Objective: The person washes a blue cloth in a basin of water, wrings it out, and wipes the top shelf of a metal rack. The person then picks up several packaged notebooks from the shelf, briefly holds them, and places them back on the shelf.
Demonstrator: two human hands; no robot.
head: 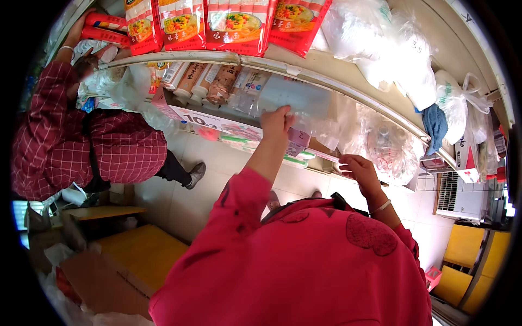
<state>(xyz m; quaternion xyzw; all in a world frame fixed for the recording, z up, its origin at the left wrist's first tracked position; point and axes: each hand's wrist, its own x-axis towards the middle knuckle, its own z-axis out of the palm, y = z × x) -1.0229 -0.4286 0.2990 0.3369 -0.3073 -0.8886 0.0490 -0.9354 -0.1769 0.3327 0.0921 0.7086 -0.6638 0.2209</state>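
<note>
My left hand [279, 120] reaches over the front of a printed cardboard box [220, 121] on the lower shelf. Its fingers are bent against clear plastic packaging [295, 98] at the box's right part; whether they grip it is hidden. Wrapped cylindrical packs [204, 79] lie side by side in the left part of this box. Off to the right, my right hand [359, 171] hangs near the lower shelf's front edge, fingers apart and nothing visible in them. Beside it are clear plastic bags [387, 150] with contents I cannot make out.
Red noodle packets [236, 28] and white plastic bags [367, 36] fill the upper shelf. A blue cloth [435, 126] hangs over its edge. At left, a person in a checked shirt [122, 150] reaches to the shelf. Yellow boards [142, 248] and a cardboard piece [106, 281] lie behind.
</note>
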